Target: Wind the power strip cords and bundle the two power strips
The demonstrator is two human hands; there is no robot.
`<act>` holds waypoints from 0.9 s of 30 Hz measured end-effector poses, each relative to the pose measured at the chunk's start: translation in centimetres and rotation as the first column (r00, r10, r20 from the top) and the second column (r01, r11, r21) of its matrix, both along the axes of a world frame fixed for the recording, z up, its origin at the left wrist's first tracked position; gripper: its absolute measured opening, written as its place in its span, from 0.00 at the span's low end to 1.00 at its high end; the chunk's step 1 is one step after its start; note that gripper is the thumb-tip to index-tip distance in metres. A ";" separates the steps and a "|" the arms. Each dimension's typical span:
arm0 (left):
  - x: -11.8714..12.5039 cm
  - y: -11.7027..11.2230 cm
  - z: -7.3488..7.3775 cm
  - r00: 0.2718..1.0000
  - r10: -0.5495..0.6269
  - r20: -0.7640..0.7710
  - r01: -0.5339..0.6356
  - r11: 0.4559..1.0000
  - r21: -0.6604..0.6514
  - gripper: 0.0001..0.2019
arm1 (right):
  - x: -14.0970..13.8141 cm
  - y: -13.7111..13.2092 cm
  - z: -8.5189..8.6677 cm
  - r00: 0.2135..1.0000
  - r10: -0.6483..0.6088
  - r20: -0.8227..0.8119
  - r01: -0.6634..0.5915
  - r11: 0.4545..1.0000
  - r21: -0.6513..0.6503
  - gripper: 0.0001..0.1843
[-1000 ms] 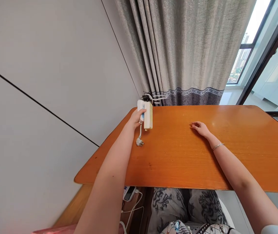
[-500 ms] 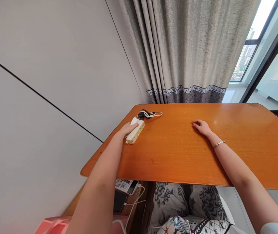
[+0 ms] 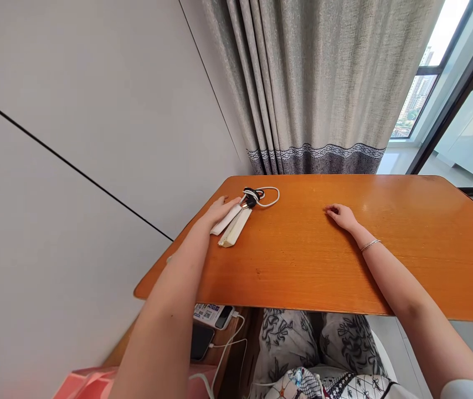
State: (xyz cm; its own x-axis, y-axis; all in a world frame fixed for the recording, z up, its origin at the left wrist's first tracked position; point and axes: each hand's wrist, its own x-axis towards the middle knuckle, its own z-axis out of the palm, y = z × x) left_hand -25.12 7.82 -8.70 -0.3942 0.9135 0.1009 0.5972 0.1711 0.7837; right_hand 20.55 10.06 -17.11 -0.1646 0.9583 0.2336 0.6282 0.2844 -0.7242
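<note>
The person's bare left hand (image 3: pixel 220 210) is lying open at the left end of a brown, glossy wooden table (image 3: pixel 294 260), its fingers spreading apart and its thumb reaching over the far end of a slim white plastic bar (image 3: pixel 225 220); whether it is bearing any weight there, one cannot tell, but it is not closing around anything; a long cream-coloured, box-shaped plastic bar (image 3: pixel 237 227) is lying just to the right, and a coiled bundle of black and white cord (image 3: pixel 253 194) is sitting at the far ends of both; the placing is looking done, as both bars appear to be resting on the wood; the left hand is not yet standing clear, and the cord is lying bunched, not spread; the bare right hand (image 3: pixel 342 215) is resting half-curled, well apart, with nothing showing in it.
</note>
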 end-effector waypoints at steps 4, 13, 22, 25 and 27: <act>3.5 0.3 0.3 0.944 -0.056 -0.326 0.112 0.981 0.156 0.30 | 0.0 0.0 0.1 1.000 0.004 0.005 -0.004 1.000 0.002 0.12; 15.4 -2.4 -2.9 0.722 -0.327 -0.609 0.511 0.846 0.152 0.28 | 0.0 -0.3 0.3 0.999 -0.010 0.033 0.009 1.000 0.017 0.12; 23.4 -2.1 -6.5 0.682 -0.403 -0.610 0.543 0.838 0.054 0.24 | 0.1 -0.3 0.1 0.994 -0.067 0.082 0.054 0.988 0.147 0.18; 23.6 -2.1 -7.0 0.690 -0.394 -0.607 0.516 0.856 0.032 0.25 | 0.2 -0.6 0.2 0.980 -0.151 0.128 0.123 0.971 0.204 0.20; 23.4 -2.2 -7.1 0.706 -0.375 -0.601 0.501 0.864 0.049 0.25 | 0.2 -0.7 0.2 0.963 -0.215 0.161 0.174 0.956 0.236 0.20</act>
